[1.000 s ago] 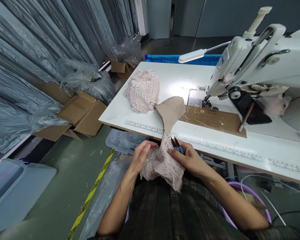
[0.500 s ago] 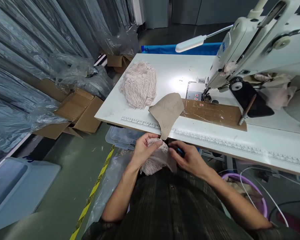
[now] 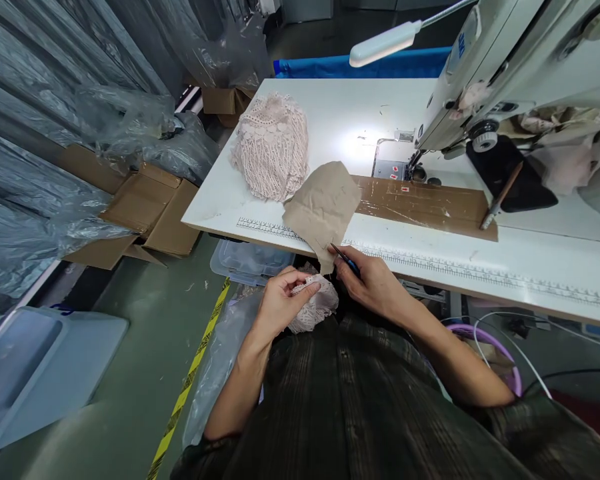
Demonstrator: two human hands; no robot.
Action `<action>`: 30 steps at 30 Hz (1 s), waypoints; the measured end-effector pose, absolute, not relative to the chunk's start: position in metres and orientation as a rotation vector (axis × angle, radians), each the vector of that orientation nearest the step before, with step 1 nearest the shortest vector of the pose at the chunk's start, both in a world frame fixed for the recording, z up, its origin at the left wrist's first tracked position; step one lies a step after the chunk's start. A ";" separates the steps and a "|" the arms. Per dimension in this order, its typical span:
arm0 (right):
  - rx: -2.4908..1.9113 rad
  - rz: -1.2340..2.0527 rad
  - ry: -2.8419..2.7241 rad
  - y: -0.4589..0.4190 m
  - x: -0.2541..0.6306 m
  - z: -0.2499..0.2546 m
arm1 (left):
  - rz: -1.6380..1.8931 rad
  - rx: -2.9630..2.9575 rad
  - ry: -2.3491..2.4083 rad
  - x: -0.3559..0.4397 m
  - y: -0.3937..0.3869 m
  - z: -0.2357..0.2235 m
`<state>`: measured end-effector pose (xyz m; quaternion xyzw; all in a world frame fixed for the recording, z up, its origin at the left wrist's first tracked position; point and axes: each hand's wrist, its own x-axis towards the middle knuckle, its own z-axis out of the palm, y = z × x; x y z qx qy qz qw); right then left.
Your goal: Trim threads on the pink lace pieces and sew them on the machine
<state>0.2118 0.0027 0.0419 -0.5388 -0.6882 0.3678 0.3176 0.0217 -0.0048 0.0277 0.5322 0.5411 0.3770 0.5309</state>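
Since half a second ago, the right hand [image 3: 373, 283] has moved up to the table edge, and the lace cloth [image 3: 317, 308] has bunched up below the left hand's thumb. The snips [image 3: 349, 261] slant, their long axis running from the right palm up and leftward, dark tips at the narrow end of the tan piece [image 3: 325, 200]. That piece lies mostly on the table [image 3: 217, 203], its wide end away from the person and its narrow end hanging toward the lap. The left hand [image 3: 280, 303] pinches the lace cloth between thumb and fingers, just off the table edge; the right fingers are curled around the snips.

Blue lettering on the sewing machine [image 3: 505, 67] looks like "JUKI"; the numbers on the printed ruler [image 3: 430, 265] are too small to read. The machine is cut off at the top and right. The right fingers hide most of the snips' handle, and whether they also touch the tan piece cannot be told.
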 end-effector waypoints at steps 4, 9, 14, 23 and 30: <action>-1.419 0.924 -1.837 -0.001 0.212 0.040 | 0.871 0.971 1.161 0.023 -0.004 0.028; -1.424 0.900 -1.874 -0.001 0.211 0.037 | 0.793 0.866 1.045 0.023 0.004 0.027; -1.523 0.884 -1.648 -0.002 0.210 0.042 | 0.730 1.087 1.091 0.017 0.015 0.024; -1.509 1.185 -1.588 0.003 0.217 0.055 | 0.653 1.404 0.905 0.035 0.027 0.041; -1.431 1.102 -1.610 0.015 0.233 0.063 | 0.632 1.548 0.931 0.037 0.039 0.053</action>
